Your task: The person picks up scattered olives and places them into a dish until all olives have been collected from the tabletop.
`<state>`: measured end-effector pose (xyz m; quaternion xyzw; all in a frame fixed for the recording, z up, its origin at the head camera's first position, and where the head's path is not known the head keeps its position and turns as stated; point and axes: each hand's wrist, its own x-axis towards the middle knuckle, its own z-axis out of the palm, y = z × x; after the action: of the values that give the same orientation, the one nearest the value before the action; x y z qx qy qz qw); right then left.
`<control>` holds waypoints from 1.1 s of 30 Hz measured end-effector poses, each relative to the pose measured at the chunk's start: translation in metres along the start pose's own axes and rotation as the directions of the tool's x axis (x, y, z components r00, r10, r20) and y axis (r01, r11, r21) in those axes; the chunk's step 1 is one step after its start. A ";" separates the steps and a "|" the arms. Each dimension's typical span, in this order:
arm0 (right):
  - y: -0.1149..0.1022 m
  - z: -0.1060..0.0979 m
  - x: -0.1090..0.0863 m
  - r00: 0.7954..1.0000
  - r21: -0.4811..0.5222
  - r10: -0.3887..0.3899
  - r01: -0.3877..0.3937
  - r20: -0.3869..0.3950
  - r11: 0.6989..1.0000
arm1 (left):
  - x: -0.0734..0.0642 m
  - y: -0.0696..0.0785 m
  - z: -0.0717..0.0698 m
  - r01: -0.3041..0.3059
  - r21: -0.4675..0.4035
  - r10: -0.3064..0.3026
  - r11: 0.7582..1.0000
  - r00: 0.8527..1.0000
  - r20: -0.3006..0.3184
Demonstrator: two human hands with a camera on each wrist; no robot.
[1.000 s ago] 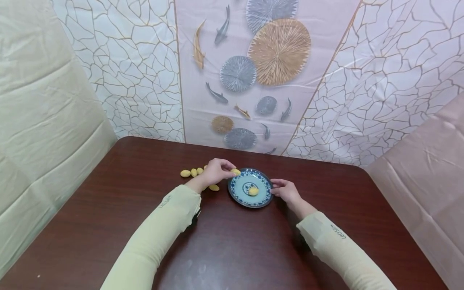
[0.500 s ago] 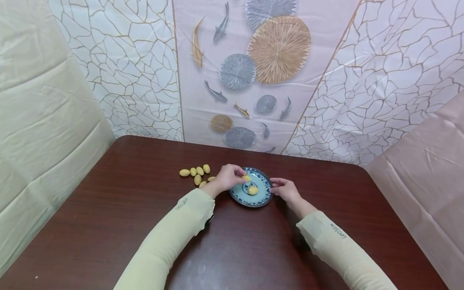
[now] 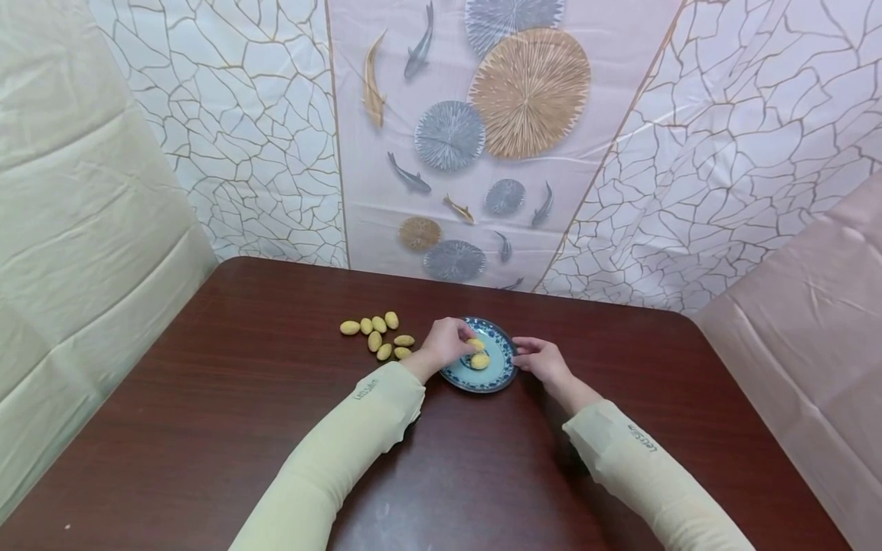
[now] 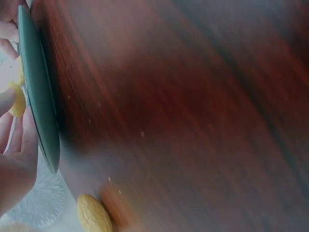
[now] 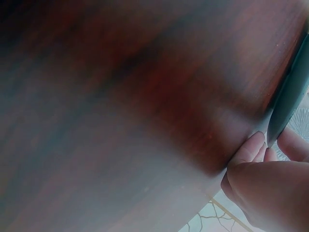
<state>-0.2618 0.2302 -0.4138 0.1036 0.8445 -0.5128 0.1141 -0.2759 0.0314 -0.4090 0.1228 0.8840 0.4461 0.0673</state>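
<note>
Plainly a dark table [image 3: 207, 459], with a blue plate [image 3: 498, 362] near its far edge

Red-brown wood shines toward the near edge, and the far corners are rounded. Behind hangs a panel [image 3: 386, 229] of fish and discs, a white, crackle-lined sheet [image 3: 262, 138] to its left. The left hand [image 3: 446, 341] pinches a yellow piece [image 3: 477, 345] over the plate, just beside a second piece [image 3: 480, 360] lying there; the right hand [image 3: 547, 363] grips the plate's right rim. Eight loose pieces [image 3: 374, 341] lie left of it.

Left fingers [image 3: 463, 329] carried yellow oval [image 3: 477, 344] — farther over plate [image 3: 499, 353].
</note>
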 end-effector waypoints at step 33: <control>0.001 -0.001 0.000 0.999 0.000 -0.035 0.035 0.001 0.999 | 0.001 -0.002 -0.023 -0.091 0.003 0.091 0.996 0.996 -0.013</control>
<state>-0.2618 0.2316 -0.4144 0.0884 0.8463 -0.5146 0.1055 -0.2819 0.0130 -0.3968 0.1602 0.8783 0.4486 0.0411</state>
